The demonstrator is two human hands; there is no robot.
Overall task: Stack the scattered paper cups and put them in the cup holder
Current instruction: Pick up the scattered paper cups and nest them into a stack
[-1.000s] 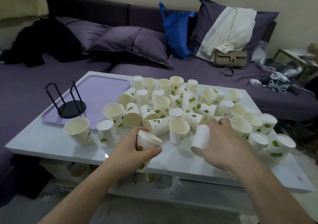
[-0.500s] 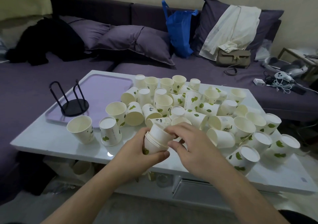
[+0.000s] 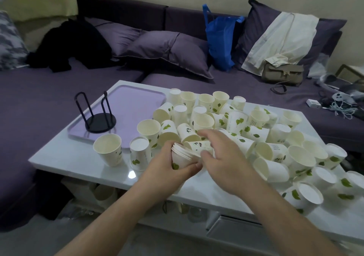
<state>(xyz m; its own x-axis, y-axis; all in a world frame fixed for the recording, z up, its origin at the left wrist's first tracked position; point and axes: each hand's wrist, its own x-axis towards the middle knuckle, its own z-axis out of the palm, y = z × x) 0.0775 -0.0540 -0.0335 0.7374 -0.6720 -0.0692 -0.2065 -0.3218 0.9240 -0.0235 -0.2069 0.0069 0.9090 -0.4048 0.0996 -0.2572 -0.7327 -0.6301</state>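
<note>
At centre frame, left hand (image 3: 167, 167) is closed around a stack of nested paper cups (image 3: 182, 157), rims tilted toward the right. Right hand (image 3: 222, 157) is spread open just beside the stack, fingers loose, gripping nothing. Scattered paper cups (image 3: 256, 129) cover the white table (image 3: 78, 157) at right. Black wire cup holder (image 3: 98, 116) stands empty on the lilac tray (image 3: 136, 102), upper left of the table.

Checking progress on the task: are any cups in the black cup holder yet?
No. The black cup holder stands empty on the purple tray, while the left hand holds the only stack of cups.
</note>
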